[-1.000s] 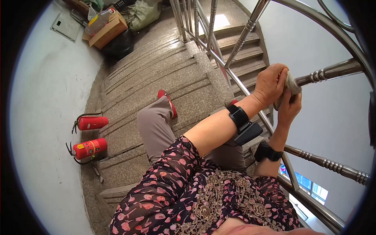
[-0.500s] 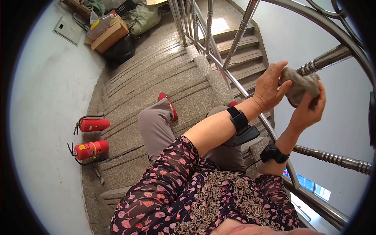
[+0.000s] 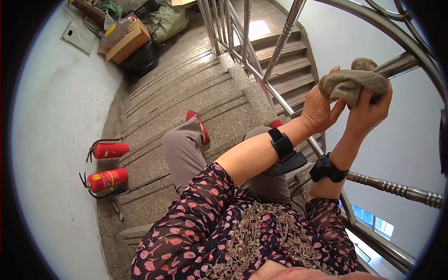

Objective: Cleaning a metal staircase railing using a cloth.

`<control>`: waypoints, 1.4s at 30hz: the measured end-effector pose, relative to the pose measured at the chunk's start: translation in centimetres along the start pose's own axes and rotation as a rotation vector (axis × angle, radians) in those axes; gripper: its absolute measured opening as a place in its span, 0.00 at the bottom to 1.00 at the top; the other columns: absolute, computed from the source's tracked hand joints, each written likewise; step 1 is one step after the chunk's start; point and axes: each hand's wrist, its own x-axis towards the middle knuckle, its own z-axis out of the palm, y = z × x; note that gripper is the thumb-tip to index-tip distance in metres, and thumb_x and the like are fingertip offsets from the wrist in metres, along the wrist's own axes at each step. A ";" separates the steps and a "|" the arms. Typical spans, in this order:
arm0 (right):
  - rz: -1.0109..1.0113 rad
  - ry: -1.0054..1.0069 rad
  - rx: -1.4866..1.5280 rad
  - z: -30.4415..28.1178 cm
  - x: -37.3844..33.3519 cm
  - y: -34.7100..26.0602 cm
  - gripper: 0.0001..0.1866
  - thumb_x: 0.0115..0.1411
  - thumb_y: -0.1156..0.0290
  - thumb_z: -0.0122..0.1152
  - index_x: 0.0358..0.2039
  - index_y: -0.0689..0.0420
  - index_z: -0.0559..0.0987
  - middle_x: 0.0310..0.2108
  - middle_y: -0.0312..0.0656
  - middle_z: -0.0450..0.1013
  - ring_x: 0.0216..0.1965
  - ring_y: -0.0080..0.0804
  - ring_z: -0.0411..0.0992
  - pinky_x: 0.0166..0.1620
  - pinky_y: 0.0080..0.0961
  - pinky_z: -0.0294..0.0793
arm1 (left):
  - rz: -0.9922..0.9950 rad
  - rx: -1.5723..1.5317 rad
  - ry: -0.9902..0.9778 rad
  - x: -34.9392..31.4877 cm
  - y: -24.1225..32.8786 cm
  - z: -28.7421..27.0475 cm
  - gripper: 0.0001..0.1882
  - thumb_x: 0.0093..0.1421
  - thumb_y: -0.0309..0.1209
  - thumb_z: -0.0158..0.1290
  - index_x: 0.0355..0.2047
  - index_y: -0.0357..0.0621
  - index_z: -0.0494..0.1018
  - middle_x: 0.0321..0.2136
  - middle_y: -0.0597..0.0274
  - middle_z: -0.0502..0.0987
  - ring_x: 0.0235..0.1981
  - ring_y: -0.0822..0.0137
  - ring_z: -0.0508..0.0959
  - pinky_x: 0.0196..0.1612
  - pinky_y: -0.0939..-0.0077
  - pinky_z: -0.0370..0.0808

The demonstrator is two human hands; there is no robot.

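A grey-brown cloth (image 3: 361, 82) is wrapped around a shiny metal baluster (image 3: 399, 66) of the stair railing, at the upper right. My left hand (image 3: 319, 108) closes on the cloth's left end, its thumb pointing toward the right hand. On the other side, my right hand (image 3: 373, 111) grips the cloth from below, fingers curled into its folds. The cloth hides the ringed part of the baluster and some of my fingertips. Black straps with small devices circle both forearms.
Terrazzo steps (image 3: 196, 100) run beneath my feet. Two red fire extinguishers (image 3: 108, 179) stand by the left wall. A cardboard box (image 3: 128, 43) and a green sack (image 3: 169, 23) lie at the far left. Metal railing bars (image 3: 280, 44) border the lower stair flight.
The cloth is more twisted and bunched, and now covers the baluster's ringed part. My right hand has risen slightly; my left hand has shifted a little to the left.
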 end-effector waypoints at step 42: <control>0.755 -0.196 0.626 -4.6 -8.6 12.0 0.20 0.60 0.83 0.53 0.53 0.67 0.69 0.45 0.42 0.73 0.43 0.24 0.72 0.49 0.20 0.72 | -0.938 0.084 -0.037 -1.0 -5.0 -0.2 0.17 0.58 0.36 0.44 0.26 0.34 0.76 0.28 0.36 0.76 0.35 0.39 0.76 0.39 0.53 0.71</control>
